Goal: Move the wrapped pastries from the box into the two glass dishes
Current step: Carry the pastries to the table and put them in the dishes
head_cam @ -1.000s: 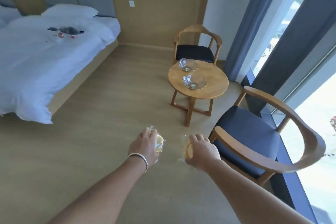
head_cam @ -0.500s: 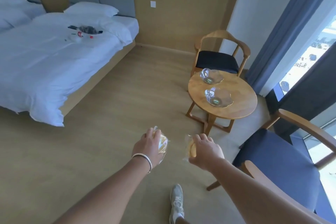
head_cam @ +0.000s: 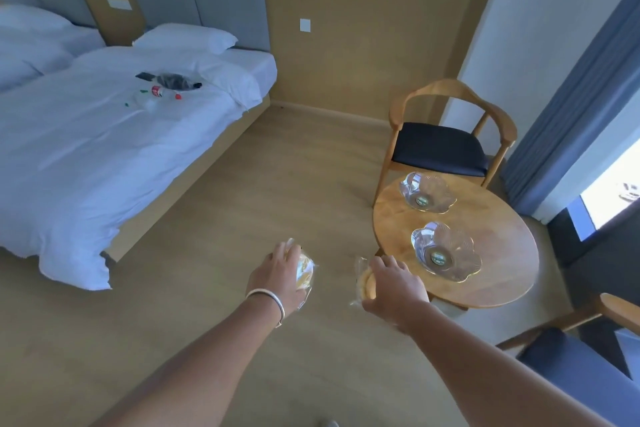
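Note:
My left hand (head_cam: 278, 279), with a silver bracelet on the wrist, grips a wrapped yellow pastry (head_cam: 304, 274) in clear plastic. My right hand (head_cam: 394, 288) grips a second wrapped pastry (head_cam: 364, 282). Both hands are held out above the floor, left of the round wooden table (head_cam: 502, 253). Two flower-shaped glass dishes stand on it with nothing in them: the near dish (head_cam: 445, 251) just right of my right hand, the far dish (head_cam: 426, 192) behind it. The box is not in view.
A wooden chair (head_cam: 446, 146) with a dark seat stands behind the table, and another chair (head_cam: 585, 357) is at the lower right. A white bed (head_cam: 104, 135) with small items on it fills the left. Blue curtains (head_cam: 581, 107) and a window are on the right.
The view has come closer to the table and swung left, so the table and dishes now sit nearer my right hand. Both hands still hold their pastries.

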{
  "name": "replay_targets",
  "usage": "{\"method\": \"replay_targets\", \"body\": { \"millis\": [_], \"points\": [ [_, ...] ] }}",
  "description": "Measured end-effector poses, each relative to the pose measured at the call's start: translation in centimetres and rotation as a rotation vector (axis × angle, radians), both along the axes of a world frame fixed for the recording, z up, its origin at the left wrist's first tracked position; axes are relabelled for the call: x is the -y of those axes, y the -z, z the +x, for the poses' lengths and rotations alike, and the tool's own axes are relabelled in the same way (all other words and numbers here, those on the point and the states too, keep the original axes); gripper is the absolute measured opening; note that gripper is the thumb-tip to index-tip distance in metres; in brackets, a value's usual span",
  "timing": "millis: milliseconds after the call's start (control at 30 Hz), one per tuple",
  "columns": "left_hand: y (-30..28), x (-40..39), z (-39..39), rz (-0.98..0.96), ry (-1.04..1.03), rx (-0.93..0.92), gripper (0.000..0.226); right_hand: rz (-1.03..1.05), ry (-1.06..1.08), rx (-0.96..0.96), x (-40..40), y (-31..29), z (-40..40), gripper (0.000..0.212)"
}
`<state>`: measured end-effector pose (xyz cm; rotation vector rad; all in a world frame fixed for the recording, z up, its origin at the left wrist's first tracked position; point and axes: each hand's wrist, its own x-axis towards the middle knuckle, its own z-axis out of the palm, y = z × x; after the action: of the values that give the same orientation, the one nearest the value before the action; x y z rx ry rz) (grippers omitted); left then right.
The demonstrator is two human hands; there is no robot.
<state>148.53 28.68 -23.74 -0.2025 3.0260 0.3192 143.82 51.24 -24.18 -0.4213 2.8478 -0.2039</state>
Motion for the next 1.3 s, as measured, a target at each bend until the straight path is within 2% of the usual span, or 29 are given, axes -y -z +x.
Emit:
{"method": "replay_targets", "body": {
  "millis": [433, 733, 967, 1300],
  "points": [
    [1.2, 2.7, -18.7, 0.007, 0.068, 0.04, 0.072, 0.019, 0.054, 0.025, 2.8, 0.7, -17.1, 0.068],
    [1.8, 10.2, -35.6, 0.032, 0.096, 0.029, 0.078, 0.051, 0.115, 0.046, 9.5, 1.1, -32.8, 0.069],
    [1.8, 14.7, -45.4, 0.014, 0.129, 0.032, 0.076, 0.044, 0.173, 0.068, 13.8, 1.5, -41.7, 0.072],
    [3.1, 14.6, -57.1, 0.034, 0.194, 0.057, 0.075, 0.041, 0.212, 0.089, 14.4, 3.0, -52.1, 0.067]
  ]
}}
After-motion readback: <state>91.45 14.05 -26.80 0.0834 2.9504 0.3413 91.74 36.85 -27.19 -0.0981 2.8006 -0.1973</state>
